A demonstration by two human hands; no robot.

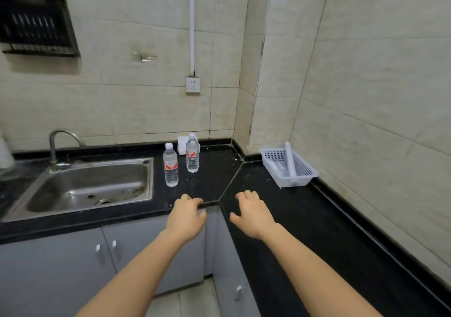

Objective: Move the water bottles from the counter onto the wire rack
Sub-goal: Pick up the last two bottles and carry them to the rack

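Note:
Two clear water bottles with white caps and red-and-white labels stand upright on the black counter (305, 231). The nearer bottle (170, 164) is just right of the sink; the farther bottle (192, 153) stands behind it to the right. A black wire rack (36, 23) hangs on the wall at the upper left. My left hand (187, 215) rests on the counter's front edge, fingers curled over it, holding nothing. My right hand (252, 213) lies flat on the counter beside it, fingers apart and empty. Both hands are well short of the bottles.
A steel sink (85, 185) with a curved tap (57, 143) fills the left counter. A white plastic basket (289, 165) with a handle sits at the right near the wall. A small white box (181, 144) stands behind the bottles. A wall socket (192, 84) is above. Grey cabinets are below.

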